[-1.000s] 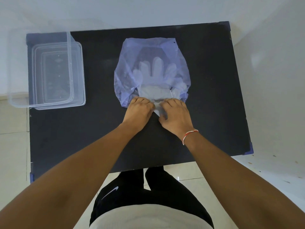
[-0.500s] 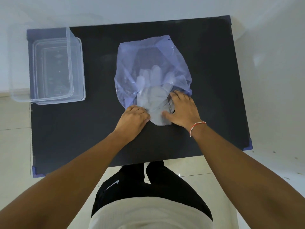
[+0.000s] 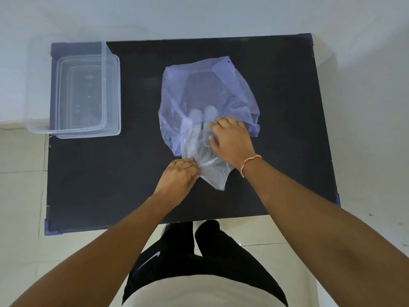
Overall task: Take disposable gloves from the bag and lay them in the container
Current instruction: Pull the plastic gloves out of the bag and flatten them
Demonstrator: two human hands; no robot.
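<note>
One clear glove [image 3: 205,160] lies half out of one bluish bag [image 3: 205,94] at table [image 3: 287,129] centre. Left hand [image 3: 179,177] pinches its cuff; right hand [image 3: 231,140] presses flat at one o'clock. One empty container [image 3: 110,94] sits at ten o'clock.

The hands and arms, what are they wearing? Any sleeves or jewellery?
No sleeves show: both arms are bare from the picture's edge to the hands. The right hand has a thin red and white thread bracelet around its wrist. The left hand wears nothing, no ring, watch or band.
</note>
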